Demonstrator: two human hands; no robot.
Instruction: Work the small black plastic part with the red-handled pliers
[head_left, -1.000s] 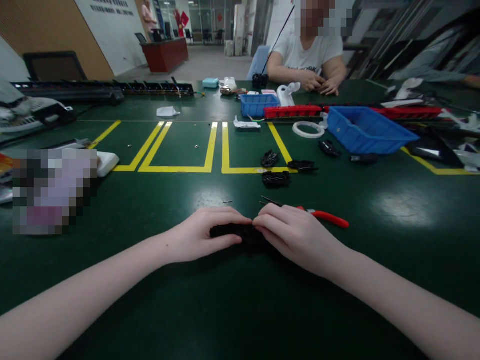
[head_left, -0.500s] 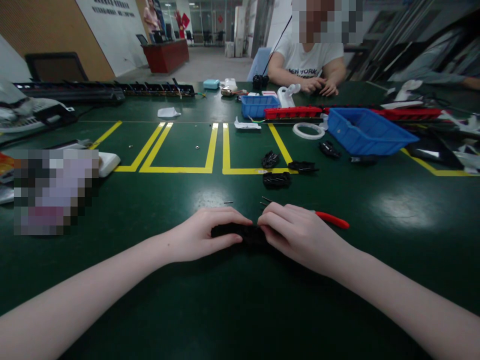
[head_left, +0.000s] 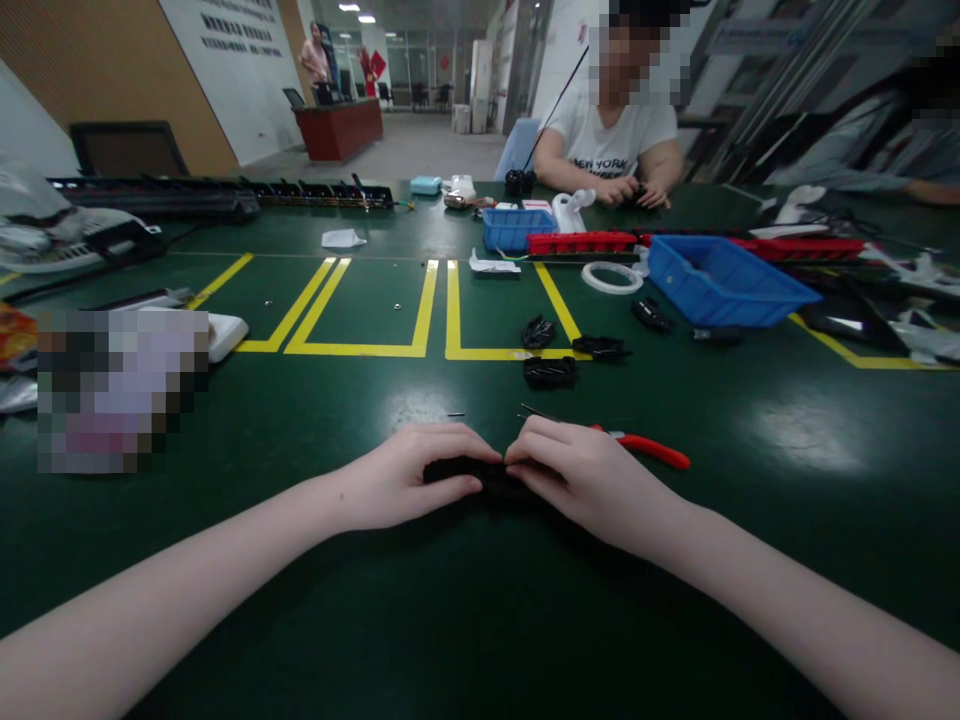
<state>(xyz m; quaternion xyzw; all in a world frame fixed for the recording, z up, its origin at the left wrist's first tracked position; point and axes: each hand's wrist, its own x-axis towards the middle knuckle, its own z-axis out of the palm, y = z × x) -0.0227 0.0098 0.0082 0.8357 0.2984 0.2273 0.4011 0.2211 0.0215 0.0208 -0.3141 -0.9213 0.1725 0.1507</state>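
A dark black part [head_left: 496,484], whose exact kind I cannot make out, lies low over the green table [head_left: 360,620]. My left hand [head_left: 420,473] is closed around its left end, thumb in front and fingers behind. At its right end my right hand [head_left: 581,475] pinches with thumb and fingertips, close to the left fingertips. Red-handled pliers [head_left: 652,448] lie just behind my right hand, partly covered by it. A thin metal pin [head_left: 456,414] rests on the table beyond the hands, and thin dark tips show beside the right knuckles.
Several black parts [head_left: 550,372] lie beyond my hands. Farther back are a roll of white tape [head_left: 611,278], a large blue bin [head_left: 731,285], a smaller blue bin [head_left: 516,230] and a red strip [head_left: 581,243]. Yellow tape lines [head_left: 356,350] mark the table. Across it sits a person [head_left: 611,140].
The view has tilted up slightly, so the scene sits lower. My right hand has shifted a little left, closer to my left fingertips; both hands keep hold of the black part.
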